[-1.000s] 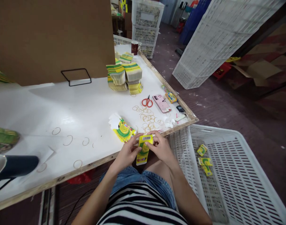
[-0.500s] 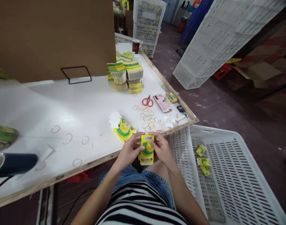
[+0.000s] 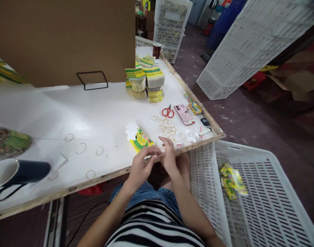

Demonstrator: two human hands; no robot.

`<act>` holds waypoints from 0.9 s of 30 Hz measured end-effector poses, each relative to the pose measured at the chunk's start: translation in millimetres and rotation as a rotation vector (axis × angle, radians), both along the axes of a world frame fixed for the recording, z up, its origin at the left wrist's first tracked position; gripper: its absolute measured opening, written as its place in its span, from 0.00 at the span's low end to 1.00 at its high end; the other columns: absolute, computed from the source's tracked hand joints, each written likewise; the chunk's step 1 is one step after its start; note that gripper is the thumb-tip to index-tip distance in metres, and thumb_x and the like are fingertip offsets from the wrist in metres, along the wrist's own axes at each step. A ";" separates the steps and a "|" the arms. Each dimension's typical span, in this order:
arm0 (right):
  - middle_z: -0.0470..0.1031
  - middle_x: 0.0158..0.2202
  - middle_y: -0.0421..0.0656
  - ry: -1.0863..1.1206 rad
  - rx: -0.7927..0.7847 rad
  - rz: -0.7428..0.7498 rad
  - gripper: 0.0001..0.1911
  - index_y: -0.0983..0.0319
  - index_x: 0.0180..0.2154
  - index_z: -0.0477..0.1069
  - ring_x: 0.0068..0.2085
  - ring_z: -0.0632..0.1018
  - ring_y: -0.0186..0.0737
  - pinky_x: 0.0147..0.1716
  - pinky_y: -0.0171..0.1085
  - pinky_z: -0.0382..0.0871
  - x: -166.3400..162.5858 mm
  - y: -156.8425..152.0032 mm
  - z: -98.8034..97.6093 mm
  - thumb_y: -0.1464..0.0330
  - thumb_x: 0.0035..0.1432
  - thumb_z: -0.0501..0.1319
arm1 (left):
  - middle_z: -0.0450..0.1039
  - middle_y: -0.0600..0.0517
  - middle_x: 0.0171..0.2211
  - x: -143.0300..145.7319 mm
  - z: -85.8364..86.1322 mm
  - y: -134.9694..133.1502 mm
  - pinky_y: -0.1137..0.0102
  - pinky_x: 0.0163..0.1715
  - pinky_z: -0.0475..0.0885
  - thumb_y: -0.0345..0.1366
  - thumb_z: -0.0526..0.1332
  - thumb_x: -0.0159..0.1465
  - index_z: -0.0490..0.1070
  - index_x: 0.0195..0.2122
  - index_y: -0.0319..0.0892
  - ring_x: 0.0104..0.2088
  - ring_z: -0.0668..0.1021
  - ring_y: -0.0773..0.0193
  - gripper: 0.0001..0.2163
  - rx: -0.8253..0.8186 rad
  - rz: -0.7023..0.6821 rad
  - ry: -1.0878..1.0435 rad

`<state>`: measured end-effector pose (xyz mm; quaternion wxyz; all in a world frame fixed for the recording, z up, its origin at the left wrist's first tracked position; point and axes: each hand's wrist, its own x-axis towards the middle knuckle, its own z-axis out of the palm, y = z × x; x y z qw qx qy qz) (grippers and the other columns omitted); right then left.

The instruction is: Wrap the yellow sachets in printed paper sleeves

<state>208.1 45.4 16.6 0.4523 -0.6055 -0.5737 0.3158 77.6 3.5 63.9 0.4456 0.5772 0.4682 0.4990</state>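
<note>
My left hand and my right hand meet at the near edge of the white table, fingers loosely spread and nothing in them. My left fingertips reach toward a small pile of yellow-green packets lying just ahead on the table. To my right, a white slatted crate holds a few of the same packets, one of them blurred. Loose rubber bands lie just beyond my right hand.
Red scissors, a pink phone and small items lie near the table's right edge. Banded packet stacks stand farther back beside a cardboard sheet. A dark mug lies at the left. More white crates stand beyond.
The yellow packet held in both hands is gone from them, and one more packet shows blurred in the crate at the right. Both hands have moved up to the table edge.
</note>
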 end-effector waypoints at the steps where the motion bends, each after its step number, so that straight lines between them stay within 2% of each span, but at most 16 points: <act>1: 0.72 0.44 0.49 -0.085 0.001 0.022 0.16 0.60 0.42 0.75 0.44 0.71 0.48 0.47 0.47 0.65 -7.1 5.9 -3.4 0.61 0.50 0.66 | 0.76 0.47 0.39 -2.2 0.5 -1.2 0.62 0.49 0.70 0.35 0.61 0.63 0.75 0.38 0.42 0.44 0.77 0.57 0.06 0.015 0.007 0.011; 3: 0.72 0.40 0.49 -0.186 -0.010 0.030 0.12 0.60 0.36 0.76 0.44 0.71 0.50 0.48 0.48 0.63 -13.7 13.4 -8.4 0.61 0.50 0.66 | 0.76 0.47 0.39 -9.3 -0.2 -2.4 0.63 0.48 0.71 0.35 0.60 0.63 0.75 0.38 0.42 0.43 0.77 0.58 0.06 0.023 0.051 0.022; 5: 0.72 0.36 0.47 -0.166 -0.011 -0.006 0.10 0.60 0.32 0.75 0.41 0.71 0.48 0.45 0.46 0.64 -12.0 14.5 -10.4 0.60 0.51 0.65 | 0.75 0.48 0.39 -18.7 -3.4 -1.3 0.63 0.48 0.71 0.36 0.61 0.63 0.75 0.39 0.43 0.43 0.77 0.58 0.06 0.015 0.140 0.019; 7: 0.71 0.32 0.44 -0.015 -0.027 -0.041 0.10 0.60 0.31 0.73 0.36 0.71 0.43 0.40 0.43 0.66 -5.8 10.3 -8.9 0.60 0.53 0.63 | 0.74 0.47 0.43 -27.6 -8.2 2.5 0.63 0.51 0.70 0.37 0.62 0.62 0.73 0.42 0.43 0.46 0.76 0.58 0.09 0.005 0.278 -0.009; 9: 0.71 0.29 0.41 0.239 -0.086 -0.045 0.11 0.61 0.32 0.70 0.32 0.71 0.39 0.36 0.40 0.67 0.3 3.0 -4.1 0.59 0.53 0.63 | 0.72 0.46 0.48 -33.5 -13.5 8.5 0.63 0.53 0.69 0.39 0.64 0.61 0.71 0.47 0.44 0.50 0.74 0.58 0.14 -0.022 0.376 -0.094; 11: 0.72 0.28 0.39 0.497 -0.149 -0.027 0.13 0.60 0.34 0.69 0.30 0.73 0.37 0.34 0.38 0.68 3.6 -5.6 2.8 0.59 0.52 0.64 | 0.71 0.45 0.52 -34.4 -18.0 15.0 0.62 0.52 0.70 0.42 0.65 0.59 0.68 0.51 0.45 0.52 0.74 0.58 0.19 -0.087 0.311 -0.242; 13: 0.74 0.27 0.38 0.665 -0.201 -0.006 0.16 0.60 0.37 0.68 0.29 0.74 0.37 0.32 0.37 0.69 3.3 -14.3 9.9 0.60 0.50 0.67 | 0.73 0.44 0.51 -30.7 -20.8 20.0 0.62 0.50 0.72 0.46 0.67 0.57 0.69 0.51 0.43 0.50 0.76 0.55 0.23 -0.191 0.105 -0.411; 15: 0.75 0.27 0.39 0.727 -0.241 0.016 0.17 0.60 0.38 0.69 0.28 0.74 0.36 0.31 0.36 0.69 1.4 -22.1 15.3 0.60 0.48 0.68 | 0.77 0.44 0.46 -24.4 -21.1 22.4 0.61 0.46 0.74 0.50 0.68 0.53 0.72 0.47 0.42 0.49 0.77 0.52 0.24 -0.290 -0.074 -0.546; 17: 0.75 0.26 0.39 0.734 -0.267 0.044 0.16 0.60 0.37 0.70 0.28 0.75 0.37 0.30 0.36 0.70 0.3 -28.4 19.0 0.60 0.48 0.68 | 0.79 0.44 0.41 -18.3 -19.5 22.4 0.60 0.45 0.74 0.52 0.70 0.49 0.75 0.43 0.41 0.48 0.78 0.50 0.25 -0.352 -0.166 -0.636; 22: 0.78 0.31 0.41 0.690 -0.243 0.043 0.14 0.60 0.36 0.73 0.34 0.77 0.39 0.38 0.39 0.73 3.9 -38.2 30.9 0.60 0.49 0.68 | 0.80 0.44 0.37 -10.9 -16.0 19.4 0.61 0.44 0.74 0.48 0.73 0.48 0.76 0.40 0.39 0.45 0.79 0.49 0.23 -0.381 -0.215 -0.732; 27: 0.80 0.34 0.44 0.510 -0.239 0.069 0.14 0.62 0.36 0.76 0.39 0.79 0.45 0.44 0.45 0.73 0.3 -46.0 40.4 0.59 0.50 0.68 | 0.79 0.51 0.28 -7.6 -24.4 19.3 0.69 0.36 0.75 0.44 0.72 0.50 0.77 0.40 0.40 0.33 0.81 0.61 0.19 -0.402 -0.060 -0.728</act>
